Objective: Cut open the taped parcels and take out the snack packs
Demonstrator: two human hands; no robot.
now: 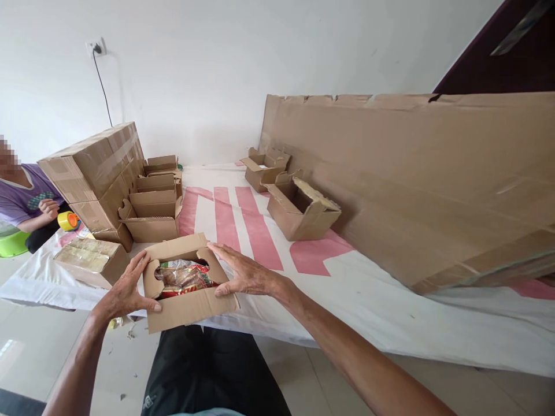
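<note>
Right in front of me, at the table's near edge, is an open cardboard box (191,315) with its flaps spread outward. Inside it lie shiny plastic food packets (184,278) with red and white print; their exact contents I cannot make out. My left hand (125,292) grips the left side of the box, thumb over the near flap. On the right side, my right hand (243,271) has its fingers on the far corner and its thumb on the near flap. A taped cardboard box (89,260) lies just left of my left hand.
Stacked closed cartons (93,167) stand at the left, with several open boxes (151,228) beside them. Two open boxes (286,216) sit before a large leaning cardboard sheet (411,179). A person (30,196) sits at far left near a tape dispenser (68,221).
</note>
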